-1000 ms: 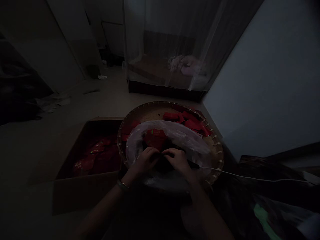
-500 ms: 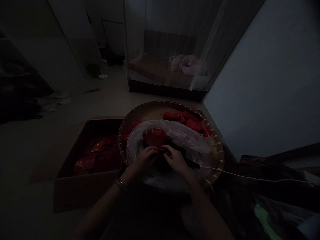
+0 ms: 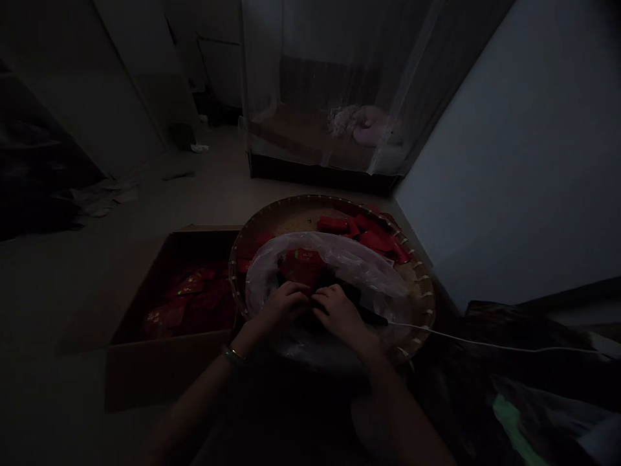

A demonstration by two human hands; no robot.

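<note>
A red packet with a small green mark and light print lies inside a clear plastic bag, whose rim is rolled open. At its lower edge, the bent fingers of my left hand are closed on the packet. My right hand is close beside it, fingers curled and pressed on the same edge; darkness hides the exact grip. A dark device with a white cable sits right of my right hand. All this rests in a round woven bamboo tray.
More red packets lie at the tray's back right. Left of the tray stands an open cardboard box holding several red packets. A netted bed is behind, and a pale wall rises at the right. The room is dim.
My right hand's fingers have curled down and drawn in, where thumb and forefinger were raised apart before. My left fingers have bent slightly further. The packet stays in nearly the same place.
</note>
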